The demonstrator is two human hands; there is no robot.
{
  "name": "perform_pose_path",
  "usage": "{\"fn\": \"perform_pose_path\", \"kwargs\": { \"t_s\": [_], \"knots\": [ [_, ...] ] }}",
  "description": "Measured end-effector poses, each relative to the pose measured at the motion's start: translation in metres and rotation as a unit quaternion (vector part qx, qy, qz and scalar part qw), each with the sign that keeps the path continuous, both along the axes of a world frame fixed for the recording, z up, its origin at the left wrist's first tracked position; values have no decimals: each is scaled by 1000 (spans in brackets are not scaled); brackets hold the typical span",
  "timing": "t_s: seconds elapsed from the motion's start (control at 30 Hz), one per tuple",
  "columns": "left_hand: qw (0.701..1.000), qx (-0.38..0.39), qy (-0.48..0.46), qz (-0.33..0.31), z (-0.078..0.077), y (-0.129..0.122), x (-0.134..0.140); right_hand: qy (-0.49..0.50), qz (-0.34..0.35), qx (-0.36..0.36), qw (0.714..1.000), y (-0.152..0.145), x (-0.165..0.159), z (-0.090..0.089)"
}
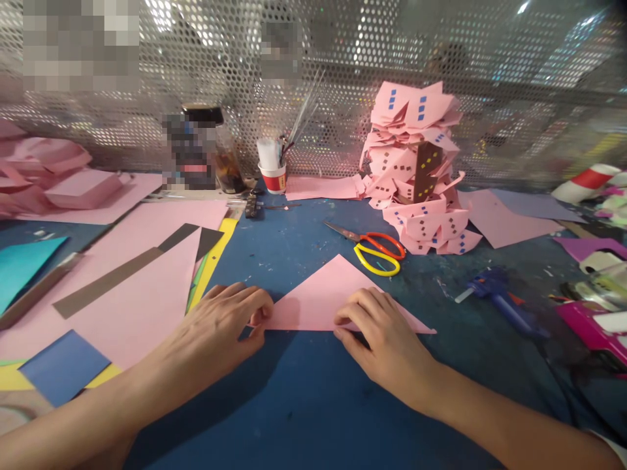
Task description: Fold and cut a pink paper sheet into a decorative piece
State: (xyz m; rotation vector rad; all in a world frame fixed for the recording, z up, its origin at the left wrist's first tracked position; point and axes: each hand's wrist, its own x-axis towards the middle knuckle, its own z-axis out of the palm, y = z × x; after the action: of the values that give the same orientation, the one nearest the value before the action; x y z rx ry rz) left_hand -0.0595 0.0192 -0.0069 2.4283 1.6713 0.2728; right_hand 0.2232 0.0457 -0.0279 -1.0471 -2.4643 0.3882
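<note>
Both hands pressing a folded pink paper triangle flat on the blue surface.

We note the left hand (223, 326) pinching the pink paper triangle (327, 297) at its left corner, the right hand (382, 339) curled, fingertips down on its near edge. Red-and-yellow scissors (375, 250) lie just beyond; a stack of pink folded paper pieces (416, 170) stands farther right.

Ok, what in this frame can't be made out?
Head view only:
- Bottle label: pixelated.
- Two patches on the mesh wall: pixelated.
- Pink triangle left corner: under the left hand; part of its lower edge: under the right hand.
- Items at the right edge: blurred and cut off.
- Pink stack: what the small marks are, too small.
</note>
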Motion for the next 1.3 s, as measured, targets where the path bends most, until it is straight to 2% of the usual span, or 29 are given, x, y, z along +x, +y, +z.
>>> {"fn": "perform_pose_path", "kwargs": {
  "t_s": [0.53, 1.3],
  "knots": [
    [1000, -6, 12, -25, 0, 1, -9, 2, 2, -2, 1000, 1, 0, -1],
    [1000, -4, 14, -14, 1, 0, -10, -3, 1, 7, 1000, -1, 0, 1]
  ]
}}
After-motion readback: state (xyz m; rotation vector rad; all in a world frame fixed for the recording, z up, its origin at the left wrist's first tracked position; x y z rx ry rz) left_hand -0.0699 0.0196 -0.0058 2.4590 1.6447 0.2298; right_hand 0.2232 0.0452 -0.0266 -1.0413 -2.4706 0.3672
